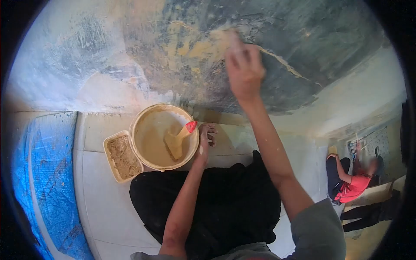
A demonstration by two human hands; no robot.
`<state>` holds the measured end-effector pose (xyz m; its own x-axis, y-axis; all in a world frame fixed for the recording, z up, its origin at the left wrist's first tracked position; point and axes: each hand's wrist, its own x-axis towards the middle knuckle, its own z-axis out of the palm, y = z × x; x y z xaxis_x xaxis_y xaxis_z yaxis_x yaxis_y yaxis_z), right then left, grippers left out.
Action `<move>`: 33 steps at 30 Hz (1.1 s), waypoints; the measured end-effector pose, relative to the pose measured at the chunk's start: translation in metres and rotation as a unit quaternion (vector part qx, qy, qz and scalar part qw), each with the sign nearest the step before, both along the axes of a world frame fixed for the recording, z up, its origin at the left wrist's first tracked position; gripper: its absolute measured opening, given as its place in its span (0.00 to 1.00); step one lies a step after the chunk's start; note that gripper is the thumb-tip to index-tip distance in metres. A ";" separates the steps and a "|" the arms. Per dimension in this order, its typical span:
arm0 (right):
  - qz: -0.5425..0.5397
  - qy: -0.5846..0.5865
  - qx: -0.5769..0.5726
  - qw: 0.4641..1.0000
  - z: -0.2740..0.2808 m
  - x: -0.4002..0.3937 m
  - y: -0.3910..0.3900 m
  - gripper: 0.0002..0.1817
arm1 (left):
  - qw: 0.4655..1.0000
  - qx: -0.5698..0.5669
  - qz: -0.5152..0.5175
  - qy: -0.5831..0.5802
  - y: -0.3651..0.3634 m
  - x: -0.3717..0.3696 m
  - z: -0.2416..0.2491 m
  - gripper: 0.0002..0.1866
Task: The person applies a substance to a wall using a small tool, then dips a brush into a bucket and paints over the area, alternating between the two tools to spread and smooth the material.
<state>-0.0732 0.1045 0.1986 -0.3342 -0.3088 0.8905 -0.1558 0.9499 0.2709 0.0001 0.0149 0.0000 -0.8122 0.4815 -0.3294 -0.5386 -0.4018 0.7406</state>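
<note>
My right hand [245, 71] is raised against the wall [182, 47], over a patchy grey and tan area beside a pale crack [284, 63]. Its fingertips are smeared by motion, and I cannot make out whether anything is in them. Down by the floor, my left hand [206, 141] rests at the right side of a round bucket [134, 143], fingers loosely bent and apart, with pale smears on the skin. In the bucket is a tan liquid, and a flat brush [176, 142] with a red handle tip leans in it.
A rectangular tub [123, 158] of brown paste stands left of the bucket. Blue plastic sheeting [54, 177] lies farther left. My black-clad legs [216, 203] are folded on the tiled floor. A person in a red shirt [354, 188] sits at the far right.
</note>
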 end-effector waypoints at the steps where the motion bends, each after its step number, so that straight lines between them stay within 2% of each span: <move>1: -0.021 0.029 -0.045 0.998 0.000 0.001 0.002 0.27 | 1.000 0.001 0.005 -0.002 -0.001 -0.001 -0.002 0.17; 2: -0.043 0.058 -0.088 0.994 0.000 0.002 0.005 0.29 | 1.000 -0.008 0.006 -0.011 -0.001 -0.002 -0.003 0.17; 4: -0.049 0.012 -0.101 0.994 -0.005 0.001 -0.003 0.31 | 1.000 -0.019 -0.002 -0.018 0.003 -0.001 -0.001 0.17; 6: -0.026 -0.005 0.032 0.999 0.002 -0.003 0.001 0.32 | 1.000 -0.003 -0.003 0.004 -0.001 0.002 -0.001 0.17; 7: -0.067 0.029 -0.015 0.997 0.009 -0.003 0.007 0.33 | 1.000 -0.004 0.000 0.004 -0.003 0.000 -0.002 0.17; 8: -0.061 0.027 -0.012 0.998 0.007 -0.006 0.003 0.33 | 1.000 -0.012 0.001 -0.001 -0.003 -0.001 0.000 0.17; 10: -0.038 0.014 -0.068 0.997 0.004 -0.004 -0.015 0.21 | 1.000 -0.014 -0.005 -0.006 0.003 -0.001 0.001 0.17; 11: -0.021 -0.044 -0.035 0.998 -0.004 -0.003 -0.024 0.26 | 1.000 -0.008 -0.010 -0.022 0.004 -0.002 -0.001 0.17; 14: -0.051 -0.005 -0.046 0.998 0.010 0.002 -0.003 0.29 | 1.000 -0.009 -0.010 -0.020 -0.002 0.000 -0.001 0.17; 16: -0.026 -0.012 -0.027 0.999 -0.002 -0.007 -0.012 0.29 | 1.000 -0.002 -0.002 -0.006 0.000 -0.001 0.003 0.18; 18: -0.003 -0.019 -0.003 1.000 -0.014 -0.007 -0.015 0.28 | 0.999 -0.031 -0.039 -0.020 -0.001 -0.002 0.002 0.20; 19: -0.026 -0.046 0.015 0.998 -0.012 -0.002 -0.009 0.28 | 0.998 -0.035 -0.044 -0.020 -0.001 0.000 0.002 0.20; 20: -0.025 -0.046 0.010 0.999 -0.011 0.001 -0.007 0.28 | 0.998 -0.032 -0.045 -0.009 0.000 0.000 0.002 0.20; 23: -0.060 -0.002 -0.133 0.989 0.003 0.006 -0.004 0.28 | 0.999 -0.025 -0.035 -0.007 -0.001 -0.003 -0.004 0.20; 24: -0.063 0.001 -0.128 0.990 0.004 0.005 0.000 0.28 | 0.999 -0.029 -0.038 -0.010 0.001 -0.004 -0.005 0.20; 26: 0.032 -0.062 -0.010 0.997 -0.004 0.000 0.002 0.29 | 0.999 -0.026 -0.042 -0.007 0.003 -0.002 -0.009 0.21; 27: -0.020 -0.053 0.009 0.998 0.005 0.006 0.010 0.30 | 0.999 -0.025 -0.044 0.000 0.000 -0.002 -0.002 0.20; 28: -0.015 -0.055 0.008 0.998 0.003 0.003 0.006 0.30 | 0.999 -0.021 -0.045 0.004 -0.003 -0.002 0.002 0.20; 30: -0.037 0.025 -0.060 0.997 0.003 0.003 0.001 0.32 | 0.999 -0.021 -0.041 -0.003 -0.004 -0.003 -0.001 0.20; 31: -0.033 -0.084 -0.043 0.995 -0.005 0.007 -0.013 0.32 | 0.999 -0.026 -0.044 -0.006 -0.001 -0.003 -0.002 0.20; 33: -0.047 -0.080 -0.014 0.996 0.005 0.009 0.001 0.32 | 0.999 -0.022 -0.025 0.002 0.003 0.001 -0.002 0.20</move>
